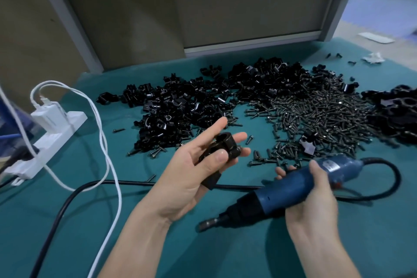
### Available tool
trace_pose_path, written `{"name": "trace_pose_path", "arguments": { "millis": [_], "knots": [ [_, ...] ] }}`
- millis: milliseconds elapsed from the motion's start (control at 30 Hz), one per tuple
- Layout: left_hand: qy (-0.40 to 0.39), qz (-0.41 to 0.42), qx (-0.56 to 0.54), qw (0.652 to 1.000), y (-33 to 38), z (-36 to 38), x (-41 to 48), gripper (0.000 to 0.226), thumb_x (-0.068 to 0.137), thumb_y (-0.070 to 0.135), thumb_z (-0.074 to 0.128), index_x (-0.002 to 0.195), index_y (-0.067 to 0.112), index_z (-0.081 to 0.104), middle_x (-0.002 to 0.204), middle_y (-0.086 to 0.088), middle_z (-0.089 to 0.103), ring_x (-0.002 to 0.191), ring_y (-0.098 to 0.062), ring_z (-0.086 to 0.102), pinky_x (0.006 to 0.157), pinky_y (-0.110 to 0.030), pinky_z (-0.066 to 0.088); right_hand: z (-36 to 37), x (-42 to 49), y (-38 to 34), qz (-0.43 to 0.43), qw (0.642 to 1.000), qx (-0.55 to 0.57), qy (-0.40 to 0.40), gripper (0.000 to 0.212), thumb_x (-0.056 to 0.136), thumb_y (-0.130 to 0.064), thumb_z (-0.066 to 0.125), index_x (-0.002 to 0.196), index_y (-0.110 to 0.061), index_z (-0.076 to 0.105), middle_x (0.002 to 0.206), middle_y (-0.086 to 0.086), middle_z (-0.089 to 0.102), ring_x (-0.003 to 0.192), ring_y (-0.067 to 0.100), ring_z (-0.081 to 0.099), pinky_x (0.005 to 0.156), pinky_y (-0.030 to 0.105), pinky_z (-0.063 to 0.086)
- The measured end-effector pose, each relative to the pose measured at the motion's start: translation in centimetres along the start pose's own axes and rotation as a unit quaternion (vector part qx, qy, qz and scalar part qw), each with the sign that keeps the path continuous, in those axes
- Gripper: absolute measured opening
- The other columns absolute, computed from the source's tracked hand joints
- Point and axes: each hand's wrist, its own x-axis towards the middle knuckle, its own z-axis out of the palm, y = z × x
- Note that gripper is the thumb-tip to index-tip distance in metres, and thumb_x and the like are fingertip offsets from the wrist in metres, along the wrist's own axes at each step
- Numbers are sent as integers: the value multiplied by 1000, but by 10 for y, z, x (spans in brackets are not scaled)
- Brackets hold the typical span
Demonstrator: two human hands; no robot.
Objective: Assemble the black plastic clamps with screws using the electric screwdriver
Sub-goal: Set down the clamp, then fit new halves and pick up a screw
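Way out past my left hand (187,178) there's a white plastic power strip (45,142) with a thin white charger cable (106,146) looping back toward me. A thick black power cord (65,207) lies on the teal bench mat (203,255) and passes beneath that hand. My guess is it's the driver's lead, laid flat so it won't tug.

The left hand is palm up with the fingers mostly straight. The thumb pins a black plastic clamp with a round loop (225,146) against them, tilted up at me, probably to show the screw hole to the tool. Just beyond those fingertips is the heap of loose black plastic clamp parts (180,106), an easy reach.

Beyond the right hand (316,201) is the spread of small dark metal screws (316,115). That hand is wrapped around the blue cylindrical electric screwdriver (291,189). Its nose points down-left, below the clamp and clear of it, so I'd say I'm between fastenings.

Stuff I can't make out:
- whether a screw already sits in the held clamp
- what the black bit under my left thumb is
- the driver's tip, which is smeared

Another black pile (394,115) past the right hand is cut off by the frame edge.
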Motion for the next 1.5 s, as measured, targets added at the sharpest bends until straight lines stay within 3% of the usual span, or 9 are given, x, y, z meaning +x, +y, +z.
{"name": "trace_pose_path", "arguments": {
  "millis": [200, 333, 467, 567, 667, 1000, 1200, 1333, 1500],
  "knots": [
    [-2, -37, -107, 994, 16, 21, -5, 54, 83, 14, 51, 136, 9, 47, 122, -18, 67, 102, -29, 70, 66, -21, 55, -18, -3, -20, 68, 997, -13, -39, 20, 94, -14, 52, 114, -9, 57, 119, 10, 58, 105, 23, 60, 100, 37, 43],
    [47, -14, 19, 999, 18, 31, -3, 43, 95, 9, 38, 135, 18, 50, 111, -8, 73, 71, -18, 66, 48, -21, 45, -23, -17, -38, 61, 995, -38, -70, 49, 97, -10, 43, 145, -8, 35, 142, 13, 43, 134, 32, 40, 115, 43, 26],
    [81, 78, 154, 982, 16, 40, 0, 47, 85, 13, 37, 125, 28, 56, 92, -6, 75, 58, -14, 60, 35, -20, 34, -20, -39, -60, -54, 992, -23, -109, 30, 93, -12, 50, 122, -10, 58, 138, 13, 53, 129, 26, 50, 106, 33, 43],
    [78, 130, 201, 968, 15, 48, 2, 45, 78, 9, 35, 114, 23, 59, 74, -9, 70, 57, -16, 60, 38, -22, 39, -13, -61, -51, -202, 918, -147, -309, 38, 73, -29, 76, 112, -28, 72, 123, 0, 66, 98, 17, 68, 72, 32, 59],
    [75, 173, 257, 948, 15, 56, 4, 36, 79, 5, 37, 103, 21, 60, 62, -15, 57, 50, -14, 45, 46, -20, 37, -6, -68, -37, -267, 804, -265, -460, 63, 67, -50, 82, 125, -36, 63, 124, -3, 57, 107, 21, 63, 76, 39, 58],
    [45, 64, 351, 933, 7, 54, 14, 49, 90, 34, 34, 78, -8, 56, 76, -28, 59, 73, -38, 53, 69, -53, 42, 5, -33, -29, -357, 773, -293, -435, 47, 74, -40, 78, 116, -32, 61, 115, -8, 59, 104, 18, 61, 83, 21, 52],
    [94, 164, 418, 889, 1, 48, 17, 42, 86, 18, 36, 49, 16, 56, 46, -1, 49, 46, -12, 37, 47, -26, 28, 12, -26, -31, -384, 747, -311, -445, 42, 73, -44, 77, 113, -35, 65, 109, -14, 59, 103, 21, 59, 81, 20, 51],
    [82, 201, 438, 873, -1, 46, 14, 56, 81, 31, 29, 61, -14, 57, 51, -20, 52, 47, -29, 42, 46, -38, 31, 11, -27, -29, -414, 731, -311, -445, 43, 76, -41, 75, 116, -31, 62, 110, -17, 59, 102, 20, 59, 81, 18, 49],
    [77, 237, 465, 850, -4, 44, 11, 58, 85, 28, 27, 61, -14, 60, 53, -20, 57, 47, -32, 48, 47, -43, 34, 8, -29, -24, -410, 742, -288, -446, 42, 78, -41, 72, 116, -25, 63, 110, -13, 61, 101, 10, 59, 83, 11, 47]
  ]
}}
